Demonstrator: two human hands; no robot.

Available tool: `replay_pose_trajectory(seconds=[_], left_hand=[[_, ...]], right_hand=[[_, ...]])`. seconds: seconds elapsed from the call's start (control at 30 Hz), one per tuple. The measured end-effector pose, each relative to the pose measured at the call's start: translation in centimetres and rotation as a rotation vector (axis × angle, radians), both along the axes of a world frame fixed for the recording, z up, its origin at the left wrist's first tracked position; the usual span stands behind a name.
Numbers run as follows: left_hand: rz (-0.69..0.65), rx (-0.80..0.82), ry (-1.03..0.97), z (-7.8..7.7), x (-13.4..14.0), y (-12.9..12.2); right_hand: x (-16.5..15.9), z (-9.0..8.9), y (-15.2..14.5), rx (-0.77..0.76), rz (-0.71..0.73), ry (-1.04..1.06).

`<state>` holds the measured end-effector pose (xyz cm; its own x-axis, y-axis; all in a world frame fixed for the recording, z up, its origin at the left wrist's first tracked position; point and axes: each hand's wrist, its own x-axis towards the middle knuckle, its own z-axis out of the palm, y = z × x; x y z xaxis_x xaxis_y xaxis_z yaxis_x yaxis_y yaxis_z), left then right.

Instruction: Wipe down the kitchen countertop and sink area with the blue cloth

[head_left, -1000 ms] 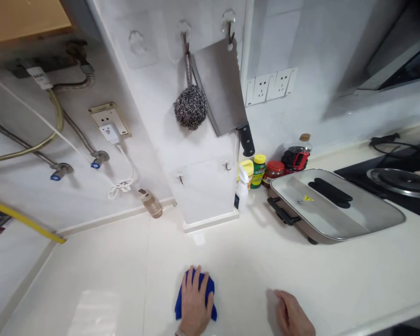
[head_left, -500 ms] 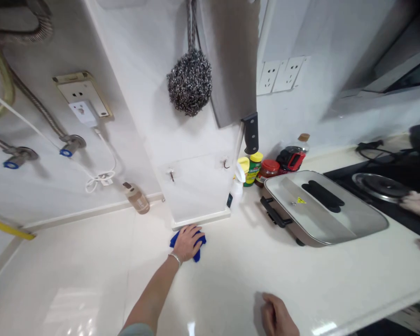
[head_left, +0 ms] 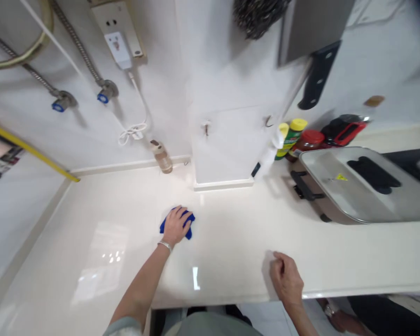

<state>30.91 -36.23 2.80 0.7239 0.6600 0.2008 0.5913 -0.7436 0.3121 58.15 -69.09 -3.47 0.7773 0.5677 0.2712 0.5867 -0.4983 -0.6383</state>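
- Head view: the left hand (head_left: pixel 175 227) lies open, palm down with fingers spread, over a blue cloth (head_left: pixel 188 234).
- The cloth is on the counter (head_left: pixel 227 238), just in front of the left corner of the wall pillar (head_left: pixel 227 158).
- The right hand (head_left: pixel 287 279) is curled into a loose fist at the counter, forward and right of the pillar, near the front edge.
- The counter is white and glossy; bright reflections lie on it in front and to the left of the pillar.
- Left of the pillar, a small bottle (head_left: pixel 164 161) stands close to the back wall; above it are a socket (head_left: pixel 114 23), a looped white cord and two blue-ended valves. Farther left, a yellow pipe (head_left: pixel 31 148) slants down.
- High on the pillar hang a scouring ball (head_left: pixel 261 16) and a cleaver (head_left: pixel 315 28).
- Right of the pillar are a white spray bottle (head_left: pixel 267 161), a red-lidded jar (head_left: pixel 311 137) and a wide lidded pan (head_left: pixel 367 205).
- Another person's arm (head_left: pixel 345 322) shows below the counter, well right of the pillar.
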Motion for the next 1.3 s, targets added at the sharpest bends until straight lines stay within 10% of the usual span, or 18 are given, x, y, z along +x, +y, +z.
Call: replay_pose_trajectory(seconds=[0.2,0.4,0.77,1.3], left_hand=[[0.432,0.072,0.074,1.8,-13.6,-3.4],[0.581,0.103,0.162,1.8,-16.2,-11.0],[0.143,-0.008,0.222,1.8,-4.3,-21.5],[-0.343,-0.017,-0.058,-1.9,19.9,-19.5]], right_hand=[[0.1,-0.3,-0.7,-0.027,0.053,0.043],[3.5,-0.4,-2.8,-0.023,0.248,0.096],[7.2,-1.6,-4.4,0.026,0.177,-0.155],[7.3,-3.3,-3.6,0.090,0.233,-0.195]])
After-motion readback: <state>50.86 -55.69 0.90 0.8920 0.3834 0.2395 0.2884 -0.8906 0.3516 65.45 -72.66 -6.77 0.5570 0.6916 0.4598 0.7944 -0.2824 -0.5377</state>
